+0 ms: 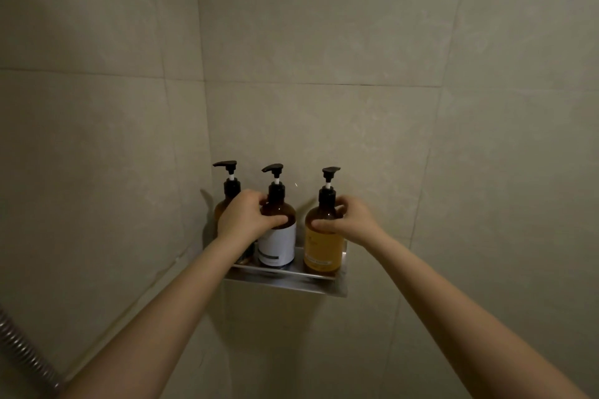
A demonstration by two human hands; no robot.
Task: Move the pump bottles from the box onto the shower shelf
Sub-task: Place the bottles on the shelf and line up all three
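Nearest the camera, at the lower left edge, a ribbed metal shower hose (pixel 22 350) is seen running down along the tiled wall (pixel 324 26). Two bare forearms are stretched forward and upward from the bottom corners toward the corner of the shower.

The left hand (pixel 243 217) is curled around the shoulder of the middle pump bottle (pixel 277 236), a brown bottle with a white label; the thumb is laid across the front just above the label and the other fingers are wrapped toward the neck, so the bottle is gripped. The right hand (pixel 351 219) is closed on the right pump bottle (pixel 323 236), which carries a yellow label; the thumb is pressed on the front of the shoulder and the fingers are bent behind the neck.

Behind the left hand's knuckles, a third pump bottle (pixel 227 197) is largely hidden, with only its black pump, collar and a strip of brown body on view.

All three bottles are stood upright on the metal shower shelf (pixel 285 278), which is fixed to the wall in the corner. A gap is left between the middle and right bottles. The black pump heads are all turned leftward.
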